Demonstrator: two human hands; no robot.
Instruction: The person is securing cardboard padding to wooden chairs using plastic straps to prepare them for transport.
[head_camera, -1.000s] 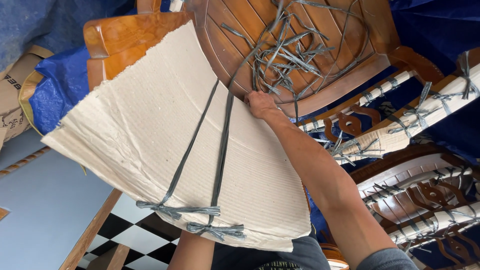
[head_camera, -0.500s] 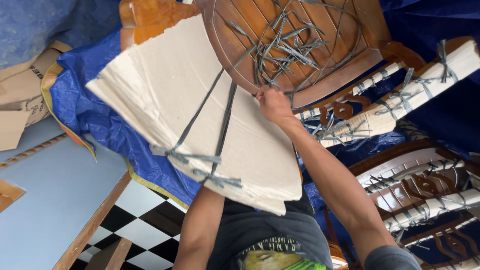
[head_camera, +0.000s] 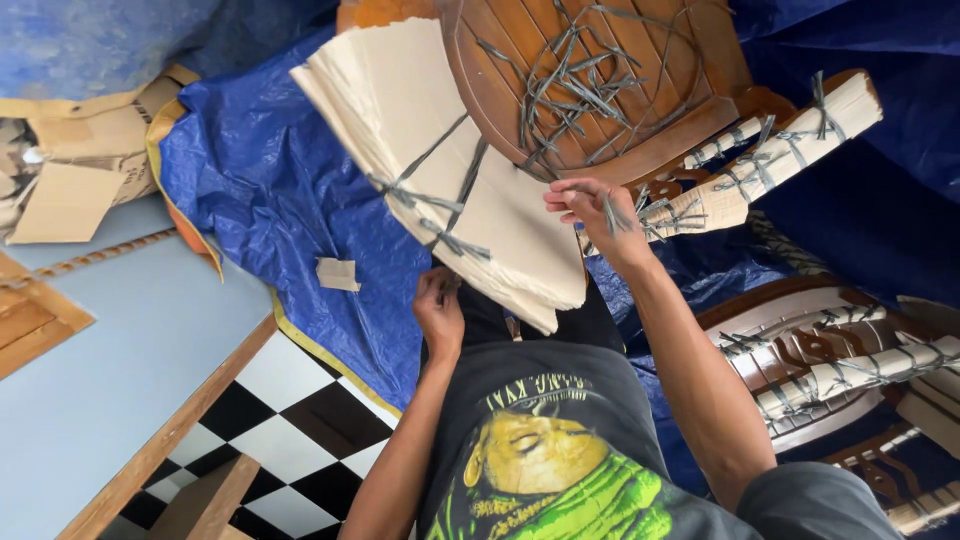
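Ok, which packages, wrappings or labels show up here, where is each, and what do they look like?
Cardboard sheet: centre top, beige, fanned layers, tied with grey straps.
Wrapped chair leg: upper right, beige cardboard bound with grey straps.
Cardboard boxes: far left, brown, flattened, dark print.
Cardboard scrap: small, beige, on the blue tarp.
No screens or signs.

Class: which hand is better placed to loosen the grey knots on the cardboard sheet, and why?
Probably the left hand: it sits just below the grey knots on the cardboard sheet. The right hand already pinches loose grey strips.
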